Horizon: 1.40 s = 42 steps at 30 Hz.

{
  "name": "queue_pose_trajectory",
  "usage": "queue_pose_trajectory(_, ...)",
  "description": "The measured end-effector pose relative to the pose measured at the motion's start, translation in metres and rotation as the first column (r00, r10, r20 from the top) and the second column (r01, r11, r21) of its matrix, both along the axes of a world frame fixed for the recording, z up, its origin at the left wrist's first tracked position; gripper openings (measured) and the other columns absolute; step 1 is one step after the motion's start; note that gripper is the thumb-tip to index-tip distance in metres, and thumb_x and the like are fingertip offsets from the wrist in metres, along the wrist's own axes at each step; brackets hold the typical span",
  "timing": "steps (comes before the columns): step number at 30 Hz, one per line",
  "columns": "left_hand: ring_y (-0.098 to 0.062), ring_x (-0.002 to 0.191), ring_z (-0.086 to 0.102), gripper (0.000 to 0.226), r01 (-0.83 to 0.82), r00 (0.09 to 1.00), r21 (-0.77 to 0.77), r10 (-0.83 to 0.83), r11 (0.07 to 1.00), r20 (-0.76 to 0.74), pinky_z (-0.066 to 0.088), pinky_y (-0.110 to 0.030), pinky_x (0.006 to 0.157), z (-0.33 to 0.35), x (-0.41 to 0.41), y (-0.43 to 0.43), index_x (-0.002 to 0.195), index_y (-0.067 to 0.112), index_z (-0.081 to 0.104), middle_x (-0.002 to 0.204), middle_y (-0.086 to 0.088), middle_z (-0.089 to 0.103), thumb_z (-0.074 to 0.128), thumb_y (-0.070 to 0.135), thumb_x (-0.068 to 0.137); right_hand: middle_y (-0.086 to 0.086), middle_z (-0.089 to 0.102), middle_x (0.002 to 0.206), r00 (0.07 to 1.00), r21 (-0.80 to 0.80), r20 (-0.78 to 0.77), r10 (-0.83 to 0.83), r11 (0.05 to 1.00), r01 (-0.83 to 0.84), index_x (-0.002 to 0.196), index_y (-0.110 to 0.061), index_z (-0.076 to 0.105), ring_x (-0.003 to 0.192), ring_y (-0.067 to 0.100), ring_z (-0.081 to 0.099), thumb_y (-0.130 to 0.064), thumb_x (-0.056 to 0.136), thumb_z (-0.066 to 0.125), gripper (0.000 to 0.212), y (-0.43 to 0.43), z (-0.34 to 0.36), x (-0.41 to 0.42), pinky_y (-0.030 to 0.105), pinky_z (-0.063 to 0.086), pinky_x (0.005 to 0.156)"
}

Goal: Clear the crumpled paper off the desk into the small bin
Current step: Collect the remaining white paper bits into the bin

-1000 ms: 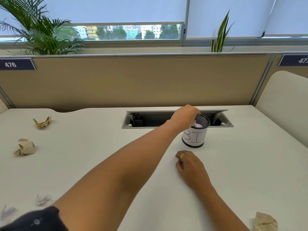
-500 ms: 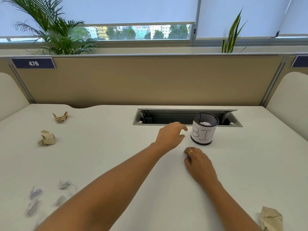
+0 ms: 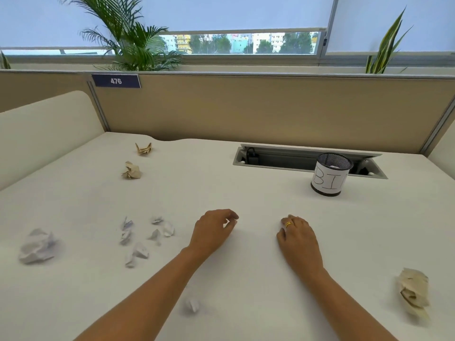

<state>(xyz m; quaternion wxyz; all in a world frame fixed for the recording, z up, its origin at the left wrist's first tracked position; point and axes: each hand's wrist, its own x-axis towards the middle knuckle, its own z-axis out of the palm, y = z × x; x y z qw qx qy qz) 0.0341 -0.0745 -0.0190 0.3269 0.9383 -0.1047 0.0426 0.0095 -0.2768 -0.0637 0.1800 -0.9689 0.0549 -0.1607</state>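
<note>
White desk (image 3: pixel 246 193) filled most of what we saw, backed by a tan partition (image 3: pixel 246 107) bearing a dark label reading 476 (image 3: pixel 116 81), with a palm (image 3: pixel 133 45) and a striped, sword-leaved plant (image 3: pixel 384 50) on the window ledge behind it. An open cable tray (image 3: pixel 283 159) was sunk into the desk's far side. Both our forearms reached forward over the near half. Our left hand (image 3: pixel 211 232) was near the middle, its fingers loosely curled with thumb and forefinger tips close together and nothing between them; we could not tell whether it touched the surface or hung just above it. Our right hand (image 3: pixel 299 239) lay palm down on the desk just beside it, fingers together and relaxed, holding nothing. The small bin (image 3: pixel 330 174), a black mesh cup wrapped in a white handwritten label, stood upright at the tray's front edge, beyond the right hand, and a bit of white paper (image 3: pixel 333 166) showed inside it. Crumpled paper lay scattered over the desk: a large white ball (image 3: pixel 37 247) at the far left, a tan wad (image 3: pixel 413 291) at the near right, two tan pieces (image 3: pixel 131 170) (image 3: pixel 143 148) at the far left toward the partition, a cluster of small white scraps (image 3: pixel 145 237) left of our left hand, and one tiny white scrap (image 3: pixel 192 303) beside our left forearm. A gold ring (image 3: pixel 289 224) sat on a right finger.
</note>
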Motion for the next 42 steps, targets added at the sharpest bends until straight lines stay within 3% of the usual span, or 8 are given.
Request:
queue_pose_trajectory(4,-0.013,0.098,0.066,0.017,-0.093,0.992,-0.034,0.096,0.995,0.077,0.051,-0.028,0.086,-0.006,-0.047,0.047,0.099,0.019,0.071,0.102,0.005,0.073,0.058,0.014,0.089,0.017,0.058,0.128,0.99,0.0,-0.026,0.14,0.99,-0.14,0.117,0.0,0.059,0.124,0.029,0.049,-0.01,0.09,0.051,0.03,0.03,0.004,-0.031,0.037,0.038,0.108)
queue_pose_trajectory(8,-0.019,0.105,0.061,0.023,-0.191,0.967,-0.051,0.197,0.98,0.162,0.04,-0.019,0.088,-0.014,-0.085,0.086,0.098,0.014,0.072,0.105,-0.002,0.071,0.058,-0.001,0.085,0.006,0.072,0.09,0.948,-0.043,0.119,0.296,0.955,-0.293,0.091,-0.006,0.07,0.084,0.028,0.068,-0.013,0.077,0.073,0.016,0.061,0.012,-0.066,0.028,0.055,0.07)
queue_pose_trajectory(11,-0.018,0.112,0.056,0.027,-0.197,0.974,-0.027,0.199,0.98,0.106,0.038,-0.02,0.089,-0.022,-0.107,0.103,0.105,0.016,0.069,0.112,0.0,0.067,0.056,0.001,0.087,-0.003,0.065,0.112,0.914,0.086,0.036,0.403,0.91,-0.405,0.116,-0.018,0.06,0.106,0.016,0.057,-0.035,0.093,0.05,0.03,0.09,0.01,-0.089,0.02,0.038,0.086)
queue_pose_trajectory(18,-0.018,0.129,0.043,0.035,-0.197,0.98,0.098,0.198,0.976,-0.003,0.033,-0.03,0.107,-0.036,-0.128,0.116,0.127,0.019,0.056,0.134,0.0,0.054,0.053,0.015,0.092,-0.008,0.049,0.132,0.847,0.073,-0.091,0.523,0.852,-0.518,0.137,-0.025,0.038,0.117,0.014,0.043,-0.059,0.087,0.04,0.061,0.14,0.003,-0.114,0.027,0.042,0.09)
queue_pose_trajectory(27,-0.01,0.138,0.033,0.037,-0.236,0.971,0.183,0.223,0.954,0.086,0.026,-0.029,0.112,-0.049,-0.136,0.118,0.133,0.024,0.048,0.146,0.007,0.041,0.044,0.028,0.096,0.001,0.012,0.158,0.739,-0.043,-0.29,0.608,0.763,-0.644,0.147,-0.025,0.018,0.145,0.021,0.007,-0.025,0.1,0.024,0.047,0.166,0.003,-0.115,0.04,0.006,0.118)
queue_pose_trajectory(31,-0.008,0.139,0.03,0.038,-0.244,0.968,0.204,0.227,0.948,0.104,0.023,-0.027,0.112,-0.051,-0.135,0.116,0.135,0.025,0.046,0.147,0.008,0.039,0.041,0.028,0.097,0.002,0.006,0.159,0.651,-0.054,-0.379,0.658,0.686,-0.725,0.149,-0.017,0.009,0.146,0.021,0.001,-0.001,0.095,0.021,0.058,0.152,0.008,-0.119,0.035,0.009,0.121)
queue_pose_trajectory(35,-0.009,0.138,0.033,0.037,-0.254,0.964,0.233,0.226,0.939,0.14,0.024,-0.029,0.111,-0.052,-0.134,0.113,0.133,0.023,0.047,0.146,0.005,0.041,0.042,0.025,0.097,0.002,0.018,0.157,0.607,-0.059,-0.357,0.71,0.631,-0.774,0.148,-0.012,0.017,0.143,0.016,0.014,0.0,0.097,0.023,0.052,0.134,0.015,-0.118,0.03,0.023,0.116)
queue_pose_trajectory(42,-0.014,0.135,0.038,0.035,-0.259,0.961,0.22,0.228,0.94,0.158,0.028,-0.034,0.109,-0.049,-0.136,0.11,0.13,0.018,0.052,0.142,-0.001,0.047,0.047,0.019,0.095,0.009,0.057,0.126,0.705,-0.079,-0.215,0.675,0.708,-0.702,0.118,-0.002,0.056,0.115,0.024,0.046,-0.013,0.1,0.034,0.031,0.123,0.01,-0.107,0.032,0.042,0.095)
